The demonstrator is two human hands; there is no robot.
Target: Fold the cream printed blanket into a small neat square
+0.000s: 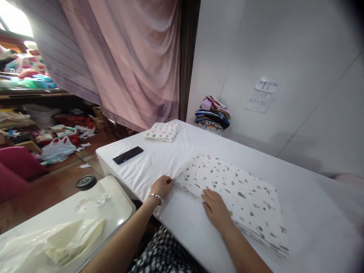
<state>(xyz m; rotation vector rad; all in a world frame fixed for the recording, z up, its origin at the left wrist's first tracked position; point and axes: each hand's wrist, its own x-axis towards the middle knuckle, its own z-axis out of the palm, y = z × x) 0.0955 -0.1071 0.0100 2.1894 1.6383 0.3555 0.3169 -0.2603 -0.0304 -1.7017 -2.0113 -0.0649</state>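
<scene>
A white cloth with small printed figures (241, 185) lies folded flat in layers on the white-covered table (182, 220). My left hand (162, 187), with a bracelet at the wrist, is closed on the cloth's near left corner, thumb and fingers pinching it. My right hand (216, 208) rests with fingers stretched out on the near edge of the same cloth, to the right of the left hand. A smaller folded printed cloth (163, 131) sits at the far left end of the table.
A black phone (127, 155) lies near the table's left edge. On a lower white side table (113, 189) stand a clear jar with a black lid (86, 182) and a plastic bag (57, 242). Folded clothes (212, 115) are stacked by the wall. A pink curtain (136, 57) hangs behind.
</scene>
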